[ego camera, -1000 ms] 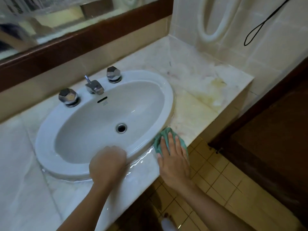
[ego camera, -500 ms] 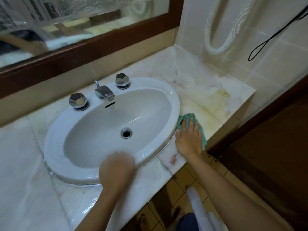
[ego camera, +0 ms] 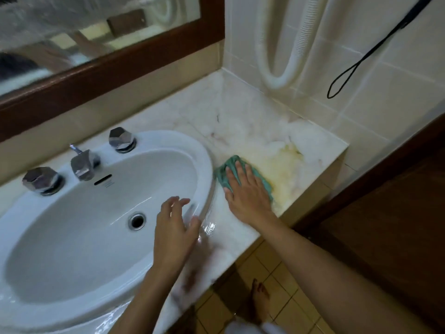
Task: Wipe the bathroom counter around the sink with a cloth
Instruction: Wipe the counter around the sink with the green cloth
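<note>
While the right hand [ego camera: 248,191] presses flat on the crumpled green cloth [ego camera: 224,173] (left hand [ego camera: 174,227] open, empty), it could slip on the wet white marble counter [ego camera: 252,126].

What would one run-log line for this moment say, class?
phase: wiping | right hand: flat on green cloth, right of sink | left hand: open above sink rim | ahead: yellow stain on marble counter

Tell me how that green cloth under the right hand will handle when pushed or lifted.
The green cloth is probably floppy: it lies bunched and creased under the flat right hand. It likely glides easily, since the marble counter glistens wet beside the sink rim. Lifted, it would probably droop.
</note>
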### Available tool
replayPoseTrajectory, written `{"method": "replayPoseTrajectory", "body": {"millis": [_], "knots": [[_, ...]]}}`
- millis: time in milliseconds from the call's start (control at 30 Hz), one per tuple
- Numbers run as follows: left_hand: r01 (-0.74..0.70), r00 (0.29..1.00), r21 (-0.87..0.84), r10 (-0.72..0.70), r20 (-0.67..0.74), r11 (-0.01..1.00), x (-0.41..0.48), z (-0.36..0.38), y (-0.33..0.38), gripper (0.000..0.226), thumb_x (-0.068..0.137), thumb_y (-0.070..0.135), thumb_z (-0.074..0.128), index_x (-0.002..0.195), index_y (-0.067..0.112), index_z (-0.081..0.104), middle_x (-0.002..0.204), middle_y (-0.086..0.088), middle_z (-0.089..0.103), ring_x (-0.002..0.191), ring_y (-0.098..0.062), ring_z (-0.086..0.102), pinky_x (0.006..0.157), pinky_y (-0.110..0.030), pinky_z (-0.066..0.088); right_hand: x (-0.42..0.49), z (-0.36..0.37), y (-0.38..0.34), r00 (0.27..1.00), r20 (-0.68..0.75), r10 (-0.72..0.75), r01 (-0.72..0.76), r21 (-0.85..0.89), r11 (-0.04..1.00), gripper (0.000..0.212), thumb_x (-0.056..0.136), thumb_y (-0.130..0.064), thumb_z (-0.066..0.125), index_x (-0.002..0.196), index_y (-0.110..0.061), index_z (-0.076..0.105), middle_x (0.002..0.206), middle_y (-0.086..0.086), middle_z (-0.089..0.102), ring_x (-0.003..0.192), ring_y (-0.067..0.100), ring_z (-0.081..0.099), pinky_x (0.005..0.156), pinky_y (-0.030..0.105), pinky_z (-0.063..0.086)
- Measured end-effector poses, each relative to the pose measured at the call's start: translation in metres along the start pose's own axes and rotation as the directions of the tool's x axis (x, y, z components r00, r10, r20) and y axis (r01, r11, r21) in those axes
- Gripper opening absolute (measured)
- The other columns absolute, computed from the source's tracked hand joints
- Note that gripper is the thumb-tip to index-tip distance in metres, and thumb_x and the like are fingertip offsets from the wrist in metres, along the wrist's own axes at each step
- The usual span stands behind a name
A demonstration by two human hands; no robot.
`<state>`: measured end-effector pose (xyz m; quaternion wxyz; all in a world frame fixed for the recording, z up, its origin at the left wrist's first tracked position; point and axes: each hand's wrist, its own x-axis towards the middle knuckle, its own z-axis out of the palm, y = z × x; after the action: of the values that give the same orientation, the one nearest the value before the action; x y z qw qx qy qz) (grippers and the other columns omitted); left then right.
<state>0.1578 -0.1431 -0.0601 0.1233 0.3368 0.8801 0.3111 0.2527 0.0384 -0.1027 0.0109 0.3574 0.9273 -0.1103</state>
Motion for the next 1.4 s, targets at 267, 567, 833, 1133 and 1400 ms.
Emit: {"method": "replayPoseTrajectory", "body": {"millis": [267, 567, 833, 1133, 1400], "knots": [[0.149, 0.987, 0.108, -0.155, 0.041, 0.983, 0.078, 0.056, 0.053, 0.059, 0.093, 0.034, 0.049, 0.146, 0.019, 0.03, 0.158, -0.005, 0.019, 0.137, -0.032, 0.036, 0.104, -0.046, 0.034, 0.013, -0.015, 0.102, 0.974, -0.065, 0.217, -0.216, 0.019, 0.976, 0.063, 0.097, -0.047, 0.01, 0.155, -0.021, 0.003, 0.162, 0.007, -0.002, 0.148, 0.027, -0.002, 0.119, 0.042, 0.007], [0.185, 0.982, 0.241, -0.188, -0.011, 0.953, 0.083, 0.068, 0.054, 0.055, 0.097, 0.047, 0.041, 0.144, 0.024, 0.025, 0.151, -0.003, 0.03, 0.121, -0.035, 0.051, 0.086, -0.047, 0.042, 0.026, -0.009, 0.062, 0.993, -0.023, -0.112, 0.113, 0.037, 0.993, 0.063, 0.096, -0.045, 0.022, 0.154, -0.022, 0.012, 0.162, 0.008, 0.003, 0.148, 0.031, 0.0, 0.117, 0.046, 0.012], [0.228, 0.973, 0.256, -0.228, -0.027, 0.939, 0.082, 0.068, 0.057, 0.056, 0.094, 0.051, 0.04, 0.143, 0.029, 0.025, 0.148, -0.004, 0.035, 0.12, -0.035, 0.052, 0.088, -0.049, 0.042, 0.104, -0.032, 0.15, 0.996, -0.04, 0.076, -0.076, 0.004, 0.997, 0.059, 0.1, -0.042, 0.021, 0.154, -0.022, 0.01, 0.162, 0.01, 0.005, 0.148, 0.03, 0.005, 0.119, 0.046, 0.01], [0.237, 0.971, 0.299, -0.233, -0.05, 0.924, 0.08, 0.069, 0.067, 0.055, 0.095, 0.047, 0.04, 0.144, 0.025, 0.028, 0.143, -0.008, 0.04, 0.117, -0.037, 0.053, 0.086, -0.047, 0.042, 0.029, -0.034, 0.156, 0.958, -0.012, 0.287, -0.287, -0.015, 0.958, 0.061, 0.1, -0.047, 0.01, 0.152, -0.023, -0.012, 0.159, 0.008, -0.017, 0.147, 0.03, -0.012, 0.12, 0.045, 0.002], [0.233, 0.972, 0.323, -0.23, -0.048, 0.917, 0.081, 0.069, 0.062, 0.059, 0.094, 0.048, 0.042, 0.145, 0.024, 0.026, 0.144, -0.01, 0.04, 0.117, -0.038, 0.053, 0.087, -0.049, 0.043, 0.106, -0.045, 0.178, 0.998, 0.011, 0.055, -0.055, -0.002, 0.998, 0.059, 0.101, -0.045, 0.018, 0.154, -0.024, 0.005, 0.163, 0.005, 0.0, 0.148, 0.027, 0.0, 0.12, 0.043, 0.006]]}}
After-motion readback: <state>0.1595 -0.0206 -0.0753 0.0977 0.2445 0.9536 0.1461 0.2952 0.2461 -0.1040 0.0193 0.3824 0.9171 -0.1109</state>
